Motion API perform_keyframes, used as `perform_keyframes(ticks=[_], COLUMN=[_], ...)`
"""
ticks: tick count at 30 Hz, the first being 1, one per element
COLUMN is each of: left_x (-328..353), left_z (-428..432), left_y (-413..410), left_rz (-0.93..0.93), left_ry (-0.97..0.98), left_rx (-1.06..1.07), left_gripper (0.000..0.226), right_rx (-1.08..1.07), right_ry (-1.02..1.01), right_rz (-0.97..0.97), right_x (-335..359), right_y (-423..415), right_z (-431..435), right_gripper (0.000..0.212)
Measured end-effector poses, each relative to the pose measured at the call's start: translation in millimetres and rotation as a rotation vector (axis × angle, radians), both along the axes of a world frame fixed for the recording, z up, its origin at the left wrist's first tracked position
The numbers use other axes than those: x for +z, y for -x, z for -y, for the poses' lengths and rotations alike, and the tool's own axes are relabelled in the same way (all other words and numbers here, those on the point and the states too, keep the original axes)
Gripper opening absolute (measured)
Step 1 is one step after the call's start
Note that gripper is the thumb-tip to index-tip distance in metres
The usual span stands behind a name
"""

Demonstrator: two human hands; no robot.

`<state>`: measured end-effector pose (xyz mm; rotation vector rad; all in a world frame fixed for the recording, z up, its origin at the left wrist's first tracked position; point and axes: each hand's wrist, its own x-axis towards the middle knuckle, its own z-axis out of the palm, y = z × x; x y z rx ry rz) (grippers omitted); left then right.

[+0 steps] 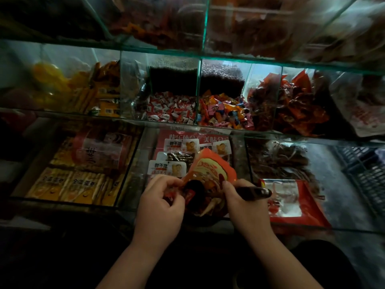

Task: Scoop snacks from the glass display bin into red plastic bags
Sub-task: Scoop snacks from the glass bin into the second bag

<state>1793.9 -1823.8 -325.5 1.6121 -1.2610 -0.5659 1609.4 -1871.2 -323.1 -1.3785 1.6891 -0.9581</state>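
Red plastic bag is pinched at its left rim by the left hand, over the near-centre glass bin. Scoop is grasped by the right hand, long axis left-right, head seemingly at the bag mouth.

Dimly lit snack shop display. Tiered glass display bins are split by glass dividers into compartments, each heaped with one kind of packaged goods: red-and-white wrapped candies, mixed bright sweets, yellow barcoded packets, red pouches. A dark plastic crate sits at right.
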Motion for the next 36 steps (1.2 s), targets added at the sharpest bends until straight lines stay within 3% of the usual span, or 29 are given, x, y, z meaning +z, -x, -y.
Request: perform_keyframes(ticks=[4, 8, 10, 15, 18, 21, 24, 27, 29, 31, 36], left_x=[0.3, -1.3, -1.2, 0.5, 1.7, 11.3, 33.0, 47.6, 45.6, 31.0, 5.1], left_z=[0.3, -0.4, -1.3, -2.0, 0.0, -0.8, -4.7, -1.0, 6.6, 12.5, 26.7], left_y=[-6.5, -4.8, -3.3, -8.2, -6.9, -0.7, 3.0, 18.7, 33.8, 40.3, 29.3], left_rz=[0.015, -0.067, -0.112, -0.121, -0.112, 0.027, 0.353, 0.345, 0.303, 0.362, 0.462], left_ry=[0.015, -0.032, -0.048, -0.045, -0.024, -0.038, 0.083, 0.278, 0.135, -0.055, -0.123], left_rx=[0.032, 0.058, 0.055, 0.073, 0.076, 0.034, 0.043, -0.099, -0.227, -0.212, -0.133], left_gripper=[0.035, 0.035, 0.039, 0.039, 0.036, 0.033, 0.025, 0.013, 0.017, 0.022, 0.033], right_rx=[-0.105, 0.063, 0.093, -0.256, -0.322, -0.209, -0.188, -0.242, -0.282, -0.305, -0.256], right_ry=[-0.103, 0.067, 0.07, -0.154, -0.287, -0.303, -0.236, -0.117, -0.07, -0.053, 0.002], right_rz=[0.191, -0.069, -0.091, 0.32, 0.457, 0.484, 0.473, 0.385, 0.366, 0.412, 0.438], right_x=[-2.2, -11.3, -8.4, 7.2, 7.6, 6.9, 10.4, 15.3, 20.2, 25.4, 33.5], right_y=[6.4, -9.0, -15.8, 12.2, 22.6, 29.0, 36.2, 41.2, 42.8, 44.4, 49.3], right_z=[-3.6, -13.6, -14.1, 3.1, 1.1, -3.6, -8.0, -10.2, -9.7, -9.2, -9.4], right_gripper=[0.028, 0.032, 0.029, 0.036, 0.039, 0.031, 0.031, 0.039, 0.041, 0.038, 0.035])
